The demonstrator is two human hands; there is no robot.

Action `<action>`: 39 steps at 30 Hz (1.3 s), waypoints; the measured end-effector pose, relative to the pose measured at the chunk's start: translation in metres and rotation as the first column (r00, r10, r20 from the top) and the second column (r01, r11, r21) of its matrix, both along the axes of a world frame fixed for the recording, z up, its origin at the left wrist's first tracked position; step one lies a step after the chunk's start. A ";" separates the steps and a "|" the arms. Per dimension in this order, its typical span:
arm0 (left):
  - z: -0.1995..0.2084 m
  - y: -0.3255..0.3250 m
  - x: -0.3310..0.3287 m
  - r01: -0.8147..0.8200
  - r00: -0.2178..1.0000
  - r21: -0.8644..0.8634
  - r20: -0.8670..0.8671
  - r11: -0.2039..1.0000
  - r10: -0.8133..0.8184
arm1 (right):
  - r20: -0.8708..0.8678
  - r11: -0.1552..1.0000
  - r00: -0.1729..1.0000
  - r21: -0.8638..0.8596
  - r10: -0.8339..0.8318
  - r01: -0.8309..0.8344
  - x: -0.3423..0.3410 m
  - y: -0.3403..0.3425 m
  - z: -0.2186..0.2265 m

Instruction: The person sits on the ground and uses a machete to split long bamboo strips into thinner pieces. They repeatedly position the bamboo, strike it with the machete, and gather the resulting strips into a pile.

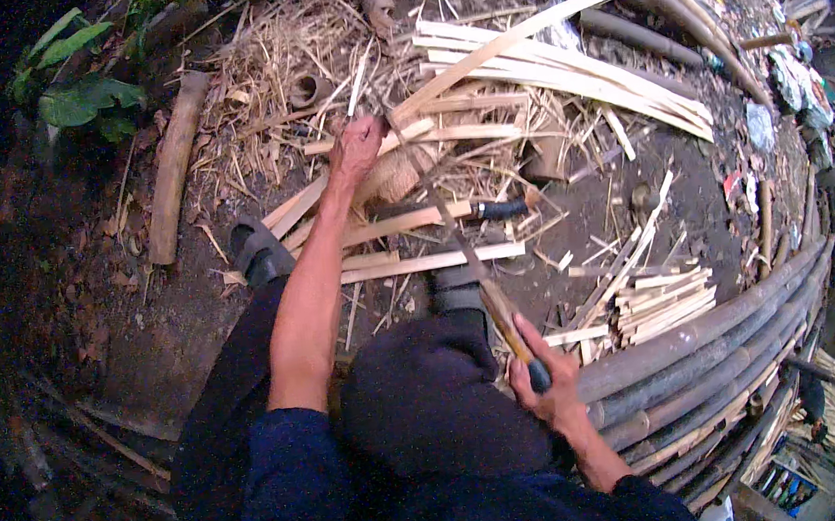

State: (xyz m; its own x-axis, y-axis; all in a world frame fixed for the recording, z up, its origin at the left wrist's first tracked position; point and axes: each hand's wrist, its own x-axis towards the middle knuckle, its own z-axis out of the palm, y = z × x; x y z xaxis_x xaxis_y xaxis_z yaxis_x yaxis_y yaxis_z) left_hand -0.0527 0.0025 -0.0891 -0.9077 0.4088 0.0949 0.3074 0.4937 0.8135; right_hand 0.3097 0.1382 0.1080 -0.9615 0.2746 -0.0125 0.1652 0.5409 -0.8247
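Note:
My right hand (548,381) grips the wooden, dark-ended handle of a long knife (449,219). Its narrow blade slants up and away to the left, toward my left hand (358,146). The fingers of that hand are closed beside the near end of a long pale bamboo strip (527,37), which rises to the far right across the blade's tip. Exactly how the fingers hold the strip is hard to make out. Under the blade sits a round wooden block (399,174), partly covered by cut strips.
A fan of pale strips (601,82) lies at the far right. Short split pieces (665,304) are stacked near bamboo poles (687,340) on the right. A dark-wrapped handle (501,209) lies among strips between my feet. A bamboo length (177,168) rests at left; shavings (257,50) litter the ground.

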 end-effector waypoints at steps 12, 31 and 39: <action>0.030 0.006 0.011 0.012 1.000 -0.066 0.018 0.998 -0.011 | -0.013 0.999 1.000 0.034 -0.022 0.022 0.035 0.000 0.012; 0.019 0.015 0.021 -0.047 0.998 -0.130 -0.038 0.990 0.042 | 0.014 0.987 0.991 0.090 -0.136 0.135 -0.065 0.004 -0.037; -0.001 -0.024 -0.011 0.001 0.921 -0.059 -0.388 0.998 -0.024 | -0.053 0.998 0.996 -0.006 -0.070 0.069 -0.041 -0.007 -0.022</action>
State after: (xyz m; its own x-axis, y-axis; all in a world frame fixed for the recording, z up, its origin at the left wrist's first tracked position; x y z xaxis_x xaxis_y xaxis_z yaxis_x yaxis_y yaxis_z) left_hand -0.0640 -0.0214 -0.0898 -0.7992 0.4348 0.4151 0.5997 0.5296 0.5999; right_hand 0.2689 0.1311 0.0861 -0.9394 0.3409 0.0365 0.1584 0.5260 -0.8356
